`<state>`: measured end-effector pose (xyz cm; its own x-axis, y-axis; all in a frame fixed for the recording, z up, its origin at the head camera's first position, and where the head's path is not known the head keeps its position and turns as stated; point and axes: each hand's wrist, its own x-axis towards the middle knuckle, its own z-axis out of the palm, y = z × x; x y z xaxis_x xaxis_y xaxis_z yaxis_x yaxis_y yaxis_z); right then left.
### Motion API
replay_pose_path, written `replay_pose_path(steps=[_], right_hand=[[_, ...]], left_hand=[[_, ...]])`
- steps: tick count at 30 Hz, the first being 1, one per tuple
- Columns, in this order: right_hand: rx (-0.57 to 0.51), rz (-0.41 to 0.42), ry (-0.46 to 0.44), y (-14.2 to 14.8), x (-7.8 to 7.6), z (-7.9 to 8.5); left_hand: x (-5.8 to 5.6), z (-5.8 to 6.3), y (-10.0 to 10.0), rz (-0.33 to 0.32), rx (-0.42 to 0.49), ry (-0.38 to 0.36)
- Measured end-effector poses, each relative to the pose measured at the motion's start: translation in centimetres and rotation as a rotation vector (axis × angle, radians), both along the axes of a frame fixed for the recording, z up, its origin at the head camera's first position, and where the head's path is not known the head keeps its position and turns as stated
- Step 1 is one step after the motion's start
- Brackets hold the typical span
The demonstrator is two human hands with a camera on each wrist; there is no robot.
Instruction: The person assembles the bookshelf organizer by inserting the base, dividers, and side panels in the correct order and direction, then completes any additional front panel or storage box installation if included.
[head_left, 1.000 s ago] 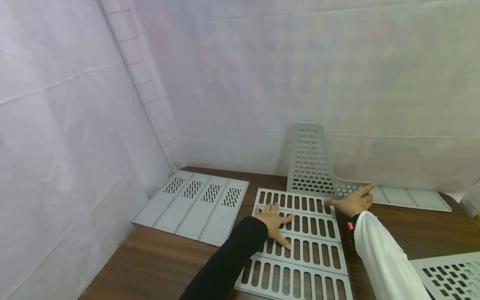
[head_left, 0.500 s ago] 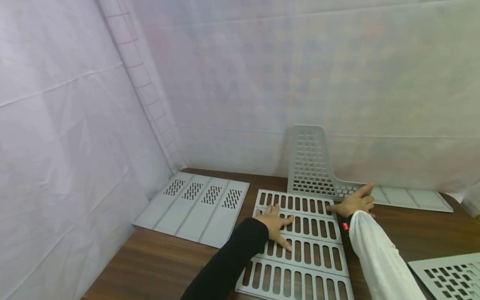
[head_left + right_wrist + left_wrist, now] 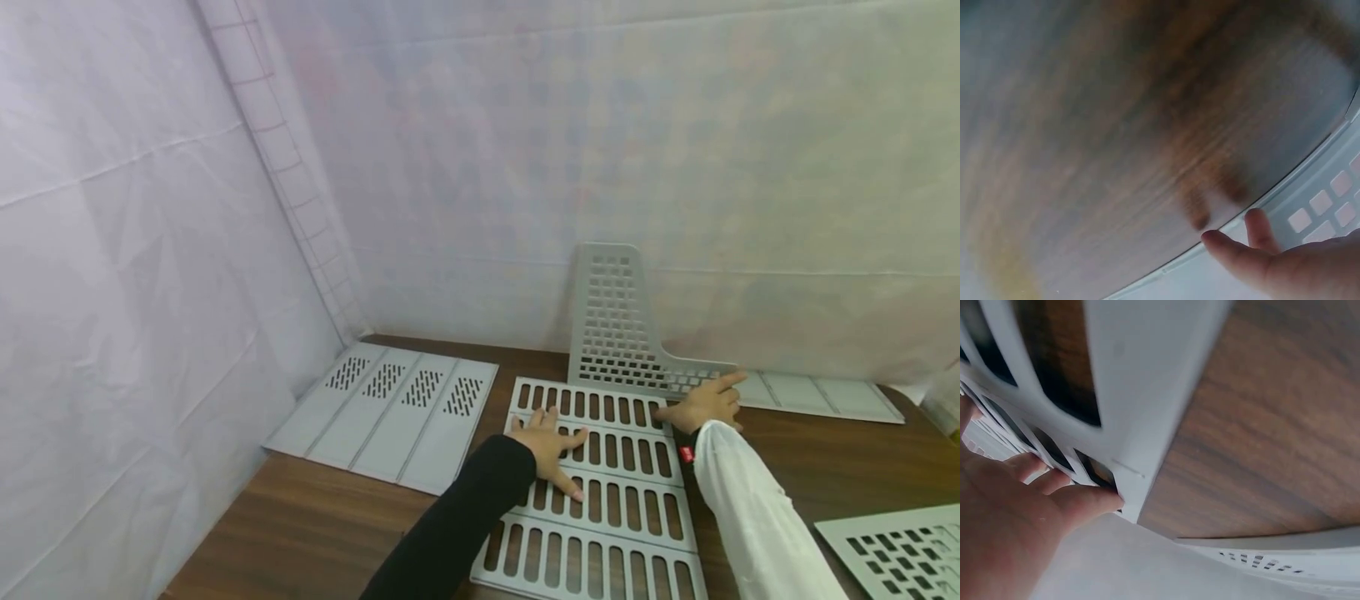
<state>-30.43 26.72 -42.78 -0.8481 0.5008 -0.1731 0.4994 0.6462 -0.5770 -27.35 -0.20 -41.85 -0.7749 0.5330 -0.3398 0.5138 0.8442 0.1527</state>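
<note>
White sheeting (image 3: 465,150) is being shown across the top and left of the frame. Below it, a wood-grain table (image 3: 322,508) is being used as the work surface.

Lower centre: slotted panel (image 3: 621,477), four sections, is being laid flat and cut off by the bottom edge of the frame. Left of centre: vented panel (image 3: 397,421) is lying flat beside it. Right of centre: L-shaped panel (image 3: 625,352) is being stood up near the white sheeting, foot along the slotted panel's upper edge. Joined or just abutting: can't tell. Lower right corner: perforated panel (image 3: 892,533), cropped by the frame. Far right, along the table back: plain panel (image 3: 825,395).

Left hand (image 3: 547,446): slotted panel is being pressed with spread fingers, nothing being gripped. Right hand (image 3: 705,406): L-shaped panel's lower right end is being touched with an extended index finger, thumb at the slotted panel's upper right corner; grip looking released.

Step in hand, likely: the two panels are being lined up. Next move is probably calling for the shared edge to be squared by the right hand, slotted panel being steadied by the left.
</note>
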Motion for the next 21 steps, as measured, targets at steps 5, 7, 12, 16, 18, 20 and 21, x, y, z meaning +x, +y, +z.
replay_pose_path(steps=[5, 7, 12, 16, 18, 20, 21], right_hand=[[0.037, 0.002, 0.017, -0.5, -0.2, 0.0], [0.051, 0.010, 0.036, -0.5, -0.2, -0.2], [0.075, 0.029, 0.074, -0.4, -0.1, -0.4], [0.121, 0.061, 0.097, -0.8, 0.0, -0.2], [0.182, 0.110, 0.112, -1.2, 0.0, -0.1], [0.247, 0.172, 0.134, -1.6, 0.1, -0.3], [0.279, 0.204, 0.146, -1.7, 0.1, -0.4]], left_hand=[[0.0, -0.1, 0.0, 0.011, -0.006, 0.005], [0.0, -0.1, 0.0, 0.011, -0.005, 0.004], [0.0, -0.2, 0.0, 0.010, 0.000, -0.001], [0.0, 0.1, -0.2, 0.006, 0.011, -0.004], [0.0, 0.2, -0.3, 0.004, 0.019, -0.003], [0.0, 0.2, -0.3, 0.000, 0.018, -0.001], [0.0, 0.2, -0.3, -0.003, 0.017, 0.000]])
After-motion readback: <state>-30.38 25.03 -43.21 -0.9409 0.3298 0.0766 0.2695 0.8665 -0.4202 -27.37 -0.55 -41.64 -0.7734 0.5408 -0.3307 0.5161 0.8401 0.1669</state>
